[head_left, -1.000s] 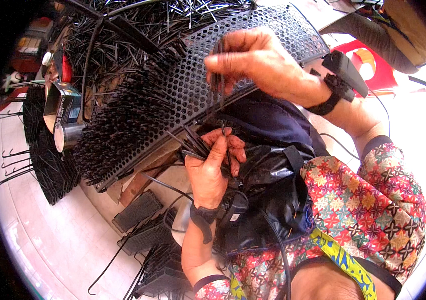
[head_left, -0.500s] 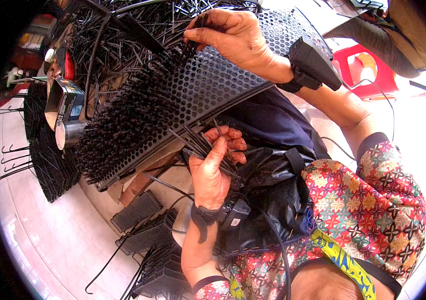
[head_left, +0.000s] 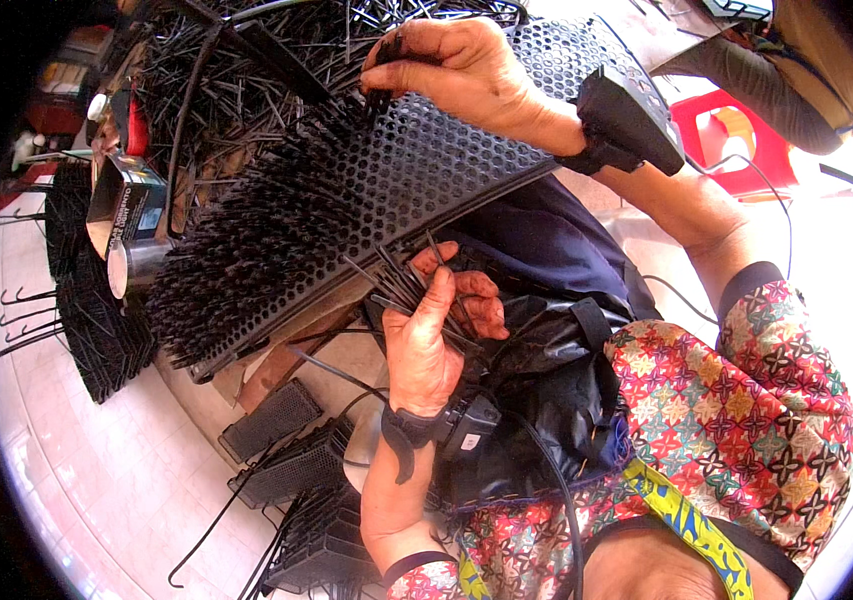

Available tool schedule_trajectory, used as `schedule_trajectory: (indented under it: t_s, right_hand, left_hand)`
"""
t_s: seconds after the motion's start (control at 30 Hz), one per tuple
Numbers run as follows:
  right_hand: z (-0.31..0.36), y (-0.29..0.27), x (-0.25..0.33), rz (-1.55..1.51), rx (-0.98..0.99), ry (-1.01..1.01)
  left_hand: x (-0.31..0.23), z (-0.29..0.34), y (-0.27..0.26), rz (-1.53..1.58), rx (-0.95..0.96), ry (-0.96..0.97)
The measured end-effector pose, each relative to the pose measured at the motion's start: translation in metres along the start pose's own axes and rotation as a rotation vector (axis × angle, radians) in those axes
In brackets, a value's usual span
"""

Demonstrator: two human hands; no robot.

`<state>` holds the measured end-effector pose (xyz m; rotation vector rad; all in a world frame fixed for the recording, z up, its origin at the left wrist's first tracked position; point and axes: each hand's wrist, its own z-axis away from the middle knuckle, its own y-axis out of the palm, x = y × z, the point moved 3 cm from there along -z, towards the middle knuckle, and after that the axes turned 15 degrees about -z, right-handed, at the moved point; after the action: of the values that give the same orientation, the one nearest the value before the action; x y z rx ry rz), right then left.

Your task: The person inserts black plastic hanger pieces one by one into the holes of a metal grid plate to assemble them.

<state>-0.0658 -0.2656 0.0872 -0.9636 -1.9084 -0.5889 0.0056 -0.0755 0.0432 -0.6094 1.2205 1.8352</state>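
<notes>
My landmark is the long black plate pierced with rows of round holes (head_left: 446, 155), slanting in front of the person. Its left part bears a dense stand of thin, black, upright sticks (head_left: 256, 240); toward its right end the holes lie bare. I see the bare right hand (head_left: 456, 65) above the plate's far edge, thumb and fingers pinched narrowly on a small clump of dark sticks (head_left: 401, 48). The clump's lower ends are at the border of the stand; I cannot tell whether they sit in a hole. The bare left hand (head_left: 426, 335), just off the plate's near edge, curls around a fanned bundle of slim, dark rods (head_left: 401, 285).

To handle this well, I would hold the clump square to the plate, tips gathered, and sight the hole before letting it down, because the crowded stand hides its neighbours. I would pinch high enough to see those tips. The black box-shaped device (head_left: 626, 120) strapped to the right wrist hangs above the plate's right part, so I would keep that wrist lifted. I'd hold the left bundle loosely, clear of the plate's rim.
</notes>
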Motion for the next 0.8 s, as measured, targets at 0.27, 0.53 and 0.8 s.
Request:
schedule_trajectory:
  t_s: [0.27,0.53,0.8]
  right_hand:
    - [-0.009,0.009,-0.002,0.227,0.099,-0.075]
    - [-0.016,0.024,0.004,0.386,0.16,-0.176]
    - [-0.018,0.025,0.004,0.448,0.088,-0.26]
  left_hand:
    - [0.003,-0.002,0.002,-0.011,0.014,-0.007]
    - [0.003,-0.001,0.0,-0.042,0.01,0.002]
    - [0.001,0.0,0.0,-0.071,0.003,0.0]
